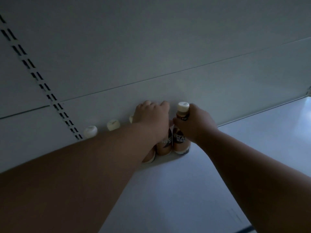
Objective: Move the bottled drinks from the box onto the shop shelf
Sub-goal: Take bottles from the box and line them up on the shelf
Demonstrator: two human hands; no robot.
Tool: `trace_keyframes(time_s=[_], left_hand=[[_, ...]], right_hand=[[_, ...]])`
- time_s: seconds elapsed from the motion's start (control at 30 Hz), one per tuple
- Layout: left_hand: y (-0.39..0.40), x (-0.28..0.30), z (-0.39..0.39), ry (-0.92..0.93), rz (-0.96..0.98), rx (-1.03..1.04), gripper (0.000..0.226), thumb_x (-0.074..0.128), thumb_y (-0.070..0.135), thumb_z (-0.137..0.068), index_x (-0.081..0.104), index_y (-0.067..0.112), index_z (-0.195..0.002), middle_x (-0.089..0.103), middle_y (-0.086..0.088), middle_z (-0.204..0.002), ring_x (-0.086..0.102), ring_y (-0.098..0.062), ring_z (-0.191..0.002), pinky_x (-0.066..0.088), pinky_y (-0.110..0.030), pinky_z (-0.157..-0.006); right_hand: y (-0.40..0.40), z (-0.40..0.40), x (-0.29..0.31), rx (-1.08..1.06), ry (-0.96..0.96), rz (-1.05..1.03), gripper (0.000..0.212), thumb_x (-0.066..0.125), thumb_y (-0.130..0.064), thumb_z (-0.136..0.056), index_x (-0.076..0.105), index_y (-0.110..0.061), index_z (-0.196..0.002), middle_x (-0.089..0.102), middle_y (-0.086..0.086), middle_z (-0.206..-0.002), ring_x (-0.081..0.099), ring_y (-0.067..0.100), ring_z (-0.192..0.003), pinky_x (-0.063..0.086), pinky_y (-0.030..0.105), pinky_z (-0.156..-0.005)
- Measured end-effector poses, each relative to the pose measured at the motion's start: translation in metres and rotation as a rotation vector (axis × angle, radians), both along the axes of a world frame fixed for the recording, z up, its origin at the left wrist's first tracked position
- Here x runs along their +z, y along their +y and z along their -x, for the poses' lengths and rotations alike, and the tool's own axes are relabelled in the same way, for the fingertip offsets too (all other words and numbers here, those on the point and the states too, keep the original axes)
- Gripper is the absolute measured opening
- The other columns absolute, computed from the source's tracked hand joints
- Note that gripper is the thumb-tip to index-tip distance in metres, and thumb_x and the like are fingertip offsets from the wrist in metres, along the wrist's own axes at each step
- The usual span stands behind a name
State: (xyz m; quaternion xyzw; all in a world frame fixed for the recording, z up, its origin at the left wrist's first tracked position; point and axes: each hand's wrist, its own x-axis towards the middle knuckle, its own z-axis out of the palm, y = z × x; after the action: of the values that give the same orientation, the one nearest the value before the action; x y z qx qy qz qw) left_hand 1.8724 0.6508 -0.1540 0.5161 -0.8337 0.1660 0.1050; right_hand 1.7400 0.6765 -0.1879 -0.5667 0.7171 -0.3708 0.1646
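Standing bottles: a row of brown drink bottles is seen on the white shelf point(252, 140), against the back panel point(151, 56).
Right bottle: the end bottle point(180, 140), white-capped and upright on the shelf, is gripped at its neck by the right hand point(195, 125), just below the cap point(183, 106).
Left bottle: the next bottle point(164, 147) touches the end bottle; its top is covered by the left hand point(151, 118), so its cap is hidden.
Left hand state: it is curled down over the bottle top; whether it is clamped or only resting cannot be told.
Right hand state: fingers are closed around the neck.
Arm pose: both forearms are stretched forward onto the shelf, the left from lower left, the right from lower right, hands near each other.
Other bottles: a third bottle's base point(149, 158) shows under the left wrist; further left, white caps point(90, 131) are lined up along the panel, their bodies hidden by the left forearm.
Surroundings: a slotted upright strip point(42, 84) runs down the panel at left.
Box: not in view.
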Motion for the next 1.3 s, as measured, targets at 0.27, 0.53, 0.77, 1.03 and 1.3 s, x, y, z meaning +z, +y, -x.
trace_keyframes(time_s=[0.27,0.53,0.77,1.03,1.3], left_hand=[[0.005,0.015,-0.004,-0.152,-0.104,0.052,0.04,0.062,0.03,-0.08,0.044,0.015,-0.112,0.051,-0.011,-0.12,0.048,-0.031,-0.113,0.037,-0.039,-0.092],[0.006,0.008,-0.013,-0.165,-0.019,-0.011,0.032,0.057,0.028,-0.085,0.044,0.015,-0.111,0.047,-0.012,-0.12,0.046,-0.03,-0.111,0.037,-0.037,-0.09],[0.033,0.019,-0.021,-0.149,0.131,-0.079,0.038,0.051,0.026,-0.085,0.039,0.017,-0.12,0.042,-0.009,-0.122,0.042,-0.027,-0.108,0.035,-0.036,-0.088],[0.142,0.027,-0.073,0.095,0.066,-0.23,0.032,0.054,0.036,-0.081,0.054,0.016,-0.106,0.058,-0.008,-0.106,0.053,-0.029,-0.094,0.046,-0.041,-0.08],[0.272,0.002,-0.067,0.256,-0.153,-0.529,0.048,0.059,0.037,-0.084,0.049,0.018,-0.127,0.053,-0.005,-0.121,0.05,-0.024,-0.108,0.045,-0.037,-0.089]], right_hand=[[0.0,0.002,-0.001,0.138,0.022,-0.053,0.042,0.071,-0.028,-0.079,0.053,-0.016,-0.115,0.064,0.006,-0.104,0.058,0.025,-0.088,0.049,0.033,-0.073],[0.002,-0.002,0.0,0.101,0.051,-0.024,0.041,0.069,-0.029,-0.083,0.054,-0.016,-0.119,0.066,0.008,-0.107,0.062,0.029,-0.096,0.052,0.038,-0.081],[0.043,-0.008,0.023,0.04,0.163,0.019,0.059,0.068,-0.032,-0.084,0.042,-0.015,-0.134,0.056,0.011,-0.124,0.058,0.028,-0.109,0.048,0.036,-0.084],[0.188,-0.042,0.079,-0.037,0.416,0.068,0.053,0.063,-0.037,-0.088,0.045,-0.023,-0.136,0.054,0.005,-0.129,0.055,0.024,-0.116,0.051,0.04,-0.091],[0.334,-0.069,0.088,-0.249,0.548,0.058,0.045,0.059,-0.033,-0.089,0.048,-0.02,-0.132,0.055,0.003,-0.123,0.051,0.022,-0.115,0.047,0.036,-0.09]])
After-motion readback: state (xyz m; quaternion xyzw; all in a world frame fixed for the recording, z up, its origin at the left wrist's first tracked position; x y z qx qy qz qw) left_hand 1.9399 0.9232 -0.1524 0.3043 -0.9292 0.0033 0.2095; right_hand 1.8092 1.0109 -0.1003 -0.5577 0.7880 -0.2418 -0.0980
